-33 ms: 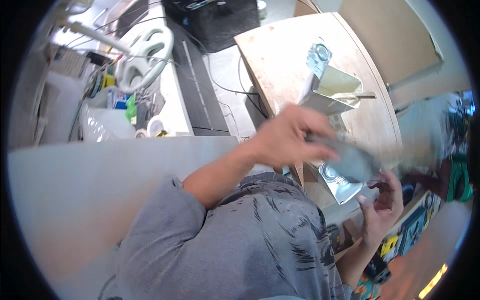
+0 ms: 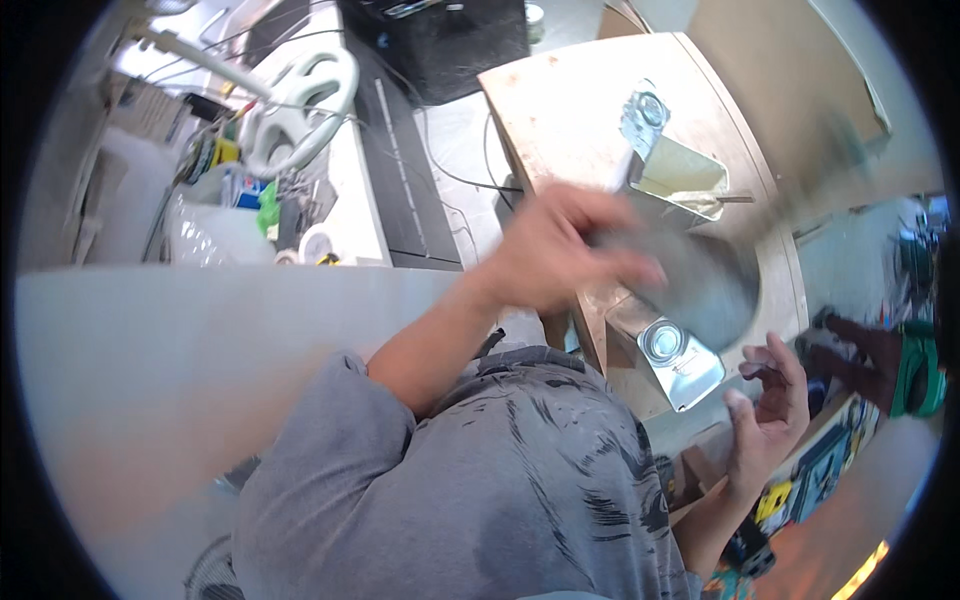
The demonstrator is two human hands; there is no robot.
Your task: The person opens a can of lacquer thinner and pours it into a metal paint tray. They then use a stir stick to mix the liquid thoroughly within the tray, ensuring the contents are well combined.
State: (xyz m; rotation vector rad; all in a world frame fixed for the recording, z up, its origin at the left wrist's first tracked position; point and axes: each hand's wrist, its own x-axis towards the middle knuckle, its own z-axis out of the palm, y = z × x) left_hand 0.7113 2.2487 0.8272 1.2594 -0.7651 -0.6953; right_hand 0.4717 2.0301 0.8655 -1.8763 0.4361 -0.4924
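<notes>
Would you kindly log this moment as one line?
left hand: gripping blurred grey sheet | right hand: open, near metal can | surface: wooden table

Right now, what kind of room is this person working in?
Probably a workshop. A worn wooden workbench carries shiny sheet-metal pieces and an open metal box, and a cluttered side table holds cables and bottles. The left hand holds a blurred grey metal sheet.

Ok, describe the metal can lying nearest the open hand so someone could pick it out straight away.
Start at the light wooden tabletop and follow it to its near end. There lies a flat rectangular silver metal can with a round cap, beside the open right hand. A second silver can lies at the far end, past an open tin box.
</notes>
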